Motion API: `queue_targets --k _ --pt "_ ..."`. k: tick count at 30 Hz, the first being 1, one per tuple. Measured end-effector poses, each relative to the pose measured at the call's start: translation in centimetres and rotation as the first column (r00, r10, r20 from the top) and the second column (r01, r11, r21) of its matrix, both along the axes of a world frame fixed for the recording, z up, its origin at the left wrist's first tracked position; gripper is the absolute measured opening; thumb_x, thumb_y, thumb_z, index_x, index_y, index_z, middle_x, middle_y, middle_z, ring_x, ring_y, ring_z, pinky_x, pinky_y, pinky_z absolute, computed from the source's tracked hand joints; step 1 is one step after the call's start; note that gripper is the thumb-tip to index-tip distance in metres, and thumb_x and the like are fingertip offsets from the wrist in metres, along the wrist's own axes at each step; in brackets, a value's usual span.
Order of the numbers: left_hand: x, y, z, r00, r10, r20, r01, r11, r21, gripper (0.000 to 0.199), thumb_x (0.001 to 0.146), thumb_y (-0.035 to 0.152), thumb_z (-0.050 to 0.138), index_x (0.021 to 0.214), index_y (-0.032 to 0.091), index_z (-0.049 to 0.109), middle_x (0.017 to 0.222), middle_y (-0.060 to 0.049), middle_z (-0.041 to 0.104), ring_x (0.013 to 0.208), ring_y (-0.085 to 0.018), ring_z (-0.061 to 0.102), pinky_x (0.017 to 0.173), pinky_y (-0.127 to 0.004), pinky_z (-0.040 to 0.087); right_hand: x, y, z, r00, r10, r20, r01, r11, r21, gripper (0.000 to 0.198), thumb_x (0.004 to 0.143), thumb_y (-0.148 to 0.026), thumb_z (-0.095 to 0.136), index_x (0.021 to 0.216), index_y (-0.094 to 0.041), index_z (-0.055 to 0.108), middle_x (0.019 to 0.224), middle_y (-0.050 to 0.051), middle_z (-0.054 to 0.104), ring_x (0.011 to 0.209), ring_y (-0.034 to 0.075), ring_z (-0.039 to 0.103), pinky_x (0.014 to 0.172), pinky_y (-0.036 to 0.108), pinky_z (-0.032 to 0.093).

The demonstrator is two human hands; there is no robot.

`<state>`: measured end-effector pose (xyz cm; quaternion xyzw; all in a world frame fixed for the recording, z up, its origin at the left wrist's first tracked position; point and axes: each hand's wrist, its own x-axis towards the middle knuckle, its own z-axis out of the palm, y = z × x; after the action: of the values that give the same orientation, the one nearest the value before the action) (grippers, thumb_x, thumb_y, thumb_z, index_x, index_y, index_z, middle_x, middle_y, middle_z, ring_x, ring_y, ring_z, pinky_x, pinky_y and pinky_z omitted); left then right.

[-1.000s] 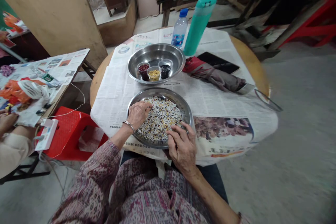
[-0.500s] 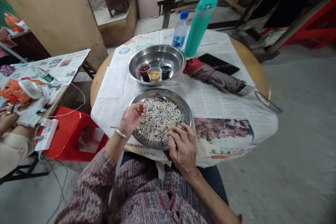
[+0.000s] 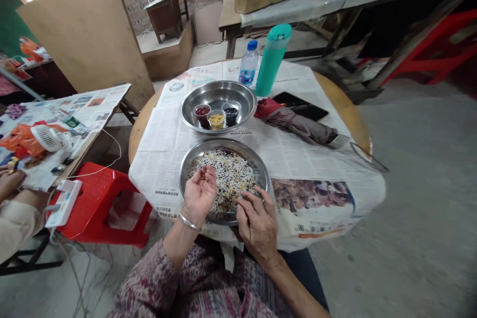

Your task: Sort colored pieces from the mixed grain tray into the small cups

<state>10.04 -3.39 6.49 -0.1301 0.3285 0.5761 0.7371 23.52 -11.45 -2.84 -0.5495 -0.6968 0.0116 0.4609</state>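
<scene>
A round steel tray [image 3: 264, 163] holds a mix of white grains [image 3: 233, 171] with yellow and dark red or black beans among them. Over its left side my left hand [image 3: 199, 194] is turned palm up, with a silver bangle at the wrist. Its fingers curl into a cup, and small dark spots show near the fingertips, too small to name. My right hand [image 3: 257, 221] reaches over the tray's right rim. Its thumb and forefinger come close together at the grains; whatever lies between them is hidden. The other fingers are bent and spread.
Behind stands a steel basin [image 3: 219, 90] with cups of red beans [image 3: 202, 115], yellow kernels [image 3: 216, 119] and black beans [image 3: 231, 114]. A water bottle [image 3: 248, 64], teal flask [image 3: 273, 62], folded umbrella [image 3: 301, 124] and dark tablet [image 3: 301, 106] lie beyond. Left are a red stool [image 3: 93, 203] and another person's arm [image 3: 22, 208].
My left hand has moved right and nearer to me over the tray, its palm turned further up. My right hand stays at the grains with its fingers slightly shifted. The camera view has tilted up.
</scene>
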Motion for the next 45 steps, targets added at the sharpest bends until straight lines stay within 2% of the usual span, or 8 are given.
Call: queue_targets --k 7,13,18,22,27,34,39,45 --pt "1.5 -0.1 -0.4 0.991 -0.123 -0.061 0.129 0.985 0.116 0.037 0.102 0.021 0.034 0.091 0.013 0.068 0.104 -0.011 0.072 0.101 -0.017 0.07 0.086 -0.031 0.06 0.0 0.0 0.2 1.0 -0.003 0.015 0.003 1.0 0.009 0.018 0.091 -0.015 0.053 0.105 -0.018 0.065 0.112 0.011 0.065 0.13 0.031 0.043 0.105 0.055 0.047" --pt "1.4 -0.1 0.6 0.985 -0.133 -0.111 0.151 0.973 0.176 0.036 0.101 0.02 0.034 0.099 0.011 0.069 0.114 -0.014 0.071 0.116 -0.02 0.065 0.092 -0.028 0.058 0.1 -0.1 0.3 1.0 0.003 -0.003 -0.003 1.0 -0.009 0.02 0.091 -0.016 0.052 0.106 -0.019 0.066 0.112 0.01 0.065 0.131 0.031 0.043 0.106 0.055 0.046" --pt "2.1 -0.5 -0.2 0.996 -0.034 -0.078 0.042 0.994 0.104 0.037 0.101 0.016 0.032 0.089 0.013 0.067 0.091 -0.01 0.07 0.094 -0.016 0.071 0.081 -0.028 0.061 0.0 -0.1 0.2 1.0 -0.001 -0.001 0.001 1.0 -0.008 0.021 0.091 -0.018 0.052 0.107 -0.019 0.066 0.114 0.01 0.065 0.131 0.031 0.043 0.107 0.056 0.045" --pt "2.5 -0.9 -0.9 0.99 -0.142 -0.028 0.143 0.988 0.066 0.038 0.102 0.019 0.034 0.075 0.014 0.06 0.074 -0.005 0.06 0.063 -0.009 0.061 0.062 -0.023 0.057 0.0 0.0 0.0 1.0 -0.009 0.019 0.009 1.0 0.009 0.021 0.091 -0.016 0.052 0.108 -0.018 0.065 0.115 0.011 0.065 0.131 0.032 0.044 0.105 0.055 0.046" --pt "1.0 1.4 1.4 0.966 -0.165 -0.2 0.191 0.975 0.117 0.039 0.103 0.02 0.034 0.069 0.015 0.054 0.071 -0.004 0.056 0.062 -0.008 0.055 0.061 -0.02 0.052 0.1 0.0 -0.1 1.0 -0.006 0.012 0.006 1.0 0.019 0.019 0.091 -0.015 0.054 0.106 -0.019 0.064 0.113 0.01 0.066 0.13 0.031 0.044 0.105 0.054 0.047" --pt "0.3 11.9 4.6 0.6 0.076 -0.797 0.417 0.82 0.392 0.035 0.103 0.032 0.035 0.094 0.014 0.064 0.092 -0.011 0.065 0.1 -0.018 0.062 0.089 -0.035 0.053 0.1 0.0 -0.1 1.0 0.003 -0.008 -0.003 1.0 -0.008 0.02 0.092 -0.018 0.052 0.106 -0.021 0.066 0.113 0.009 0.067 0.132 0.03 0.045 0.106 0.055 0.047" --pt "2.5 18.1 3.9 0.534 0.124 -0.836 0.449 0.797 0.405 0.05 0.104 0.042 0.025 0.084 0.014 0.061 0.086 -0.009 0.065 0.08 -0.011 0.062 0.088 -0.033 0.052 0.1 0.1 -0.1 1.0 0.005 0.018 -0.005 1.0 0.022 0.018 0.091 -0.016 0.053 0.104 -0.019 0.066 0.111 0.01 0.066 0.13 0.032 0.045 0.103 0.054 0.048" --pt "3.2 19.3 2.8 0.353 0.176 -0.919 0.645 0.665 0.375 0.056 0.102 0.049 0.032 0.08 0.013 0.067 0.092 -0.012 0.07 0.094 -0.016 0.063 0.1 -0.034 0.045 0.2 0.0 -0.3 1.0 0.006 0.023 -0.006 1.0 0.012 0.019 0.09 -0.015 0.055 0.106 -0.018 0.065 0.112 0.011 0.065 0.129 0.033 0.046 0.102 0.055 0.049"
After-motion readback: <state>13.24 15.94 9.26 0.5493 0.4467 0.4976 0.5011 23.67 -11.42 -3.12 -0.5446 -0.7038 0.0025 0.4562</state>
